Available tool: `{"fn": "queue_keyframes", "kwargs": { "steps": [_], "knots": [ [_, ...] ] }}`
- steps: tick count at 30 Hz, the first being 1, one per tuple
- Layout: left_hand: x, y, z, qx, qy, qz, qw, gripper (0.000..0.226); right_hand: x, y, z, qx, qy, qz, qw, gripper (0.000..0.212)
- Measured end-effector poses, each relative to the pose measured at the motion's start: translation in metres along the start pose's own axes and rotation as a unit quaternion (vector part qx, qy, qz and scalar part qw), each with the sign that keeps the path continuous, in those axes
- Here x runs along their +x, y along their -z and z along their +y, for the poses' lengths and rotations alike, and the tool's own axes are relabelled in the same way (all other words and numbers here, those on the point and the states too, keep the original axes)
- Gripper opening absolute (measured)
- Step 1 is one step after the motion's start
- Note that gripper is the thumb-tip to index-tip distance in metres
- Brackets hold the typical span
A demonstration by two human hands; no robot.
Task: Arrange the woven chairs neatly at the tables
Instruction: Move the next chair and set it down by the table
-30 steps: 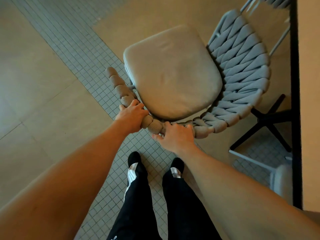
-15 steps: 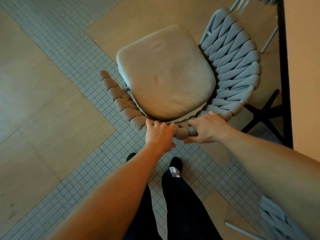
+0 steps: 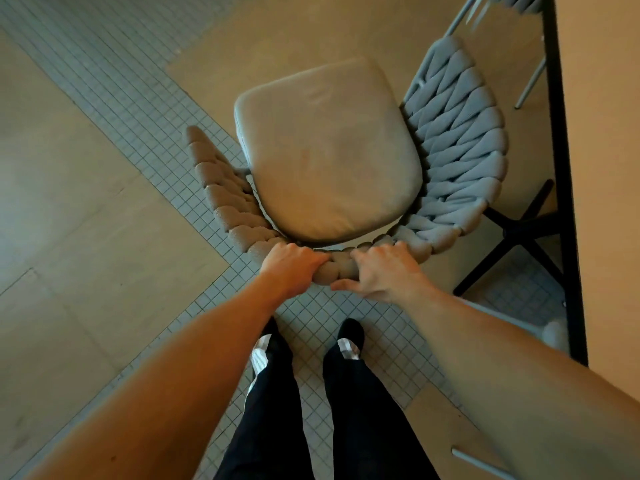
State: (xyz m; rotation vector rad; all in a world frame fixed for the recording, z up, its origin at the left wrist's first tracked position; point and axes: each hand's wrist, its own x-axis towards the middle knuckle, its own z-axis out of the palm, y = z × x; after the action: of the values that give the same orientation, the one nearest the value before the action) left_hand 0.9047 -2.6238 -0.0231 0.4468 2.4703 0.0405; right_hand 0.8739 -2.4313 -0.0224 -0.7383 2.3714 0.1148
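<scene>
Directly below the camera, a woven chair [image 3: 457, 147] stands on the floor [image 3: 69, 220], its curved back rim nearest the person and its open front facing away, toward the upper left. A beige cushion [image 3: 325, 150] fills the seat. The woven back wraps from the left arm round to the right side, which lies just beside the dark edge of the table [image 3: 595, 168] running down the right of the view. The table's black cross-shaped base [image 3: 516, 233] shows under that edge, close to the chair's right rear.

Left hand [image 3: 291, 266]: grip closed over the top of the back rim, fingers curled over the woven rope, knuckles up.

Right hand [image 3: 384, 271]: set on the same rim, just beside the left hand and not touching it. Fingers bend over the top of the rim; the thumb extends along the rim's outer face toward the left hand.

Both forearms reach forward from the lower corners of the view. The person's legs [image 3: 277, 410], in dark trousers, stand on a strip of small grey tiles [image 3: 121, 109] directly behind the chair. This strip crosses larger tan floor panels.

A second woven chair [image 3: 519, 1] is partly visible at the top right, beside the table. A thin grey bar [image 3: 474, 462] lies at the lower right; what it belongs to cannot be determined.
</scene>
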Motion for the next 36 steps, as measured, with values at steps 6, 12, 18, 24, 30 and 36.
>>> {"fn": "queue_keyframes", "kwargs": {
  "steps": [6, 12, 18, 24, 30, 36],
  "knots": [
    [-0.017, 0.011, -0.068, 0.092, -0.043, -0.013, 0.995, 0.051, 0.010, 0.007, -0.081, 0.095, -0.087, 0.005, 0.992, 0.090],
    [-0.022, 0.008, -0.087, 0.179, 0.020, -0.040, 0.983, 0.053, 0.027, 0.008, -0.105, 0.152, -0.082, -0.017, 0.985, 0.085],
    [-0.018, 0.005, -0.063, 0.130, 0.041, -0.056, 0.989, 0.064, 0.009, -0.008, -0.057, 0.104, 0.028, 0.015, 0.994, 0.067],
    [-0.004, -0.003, 0.017, 0.005, 0.034, -0.020, 0.999, 0.067, -0.010, -0.004, 0.015, -0.001, 0.057, -0.035, 0.998, 0.073],
    [0.018, 0.000, 0.081, -0.083, 0.050, 0.025, 0.995, 0.059, -0.019, 0.007, 0.077, -0.099, 0.045, -0.093, 0.990, 0.076],
    [0.024, -0.004, 0.077, -0.050, 0.026, 0.072, 0.996, 0.030, -0.020, 0.008, 0.075, -0.109, 0.038, -0.103, 0.988, 0.077]
  ]
}}
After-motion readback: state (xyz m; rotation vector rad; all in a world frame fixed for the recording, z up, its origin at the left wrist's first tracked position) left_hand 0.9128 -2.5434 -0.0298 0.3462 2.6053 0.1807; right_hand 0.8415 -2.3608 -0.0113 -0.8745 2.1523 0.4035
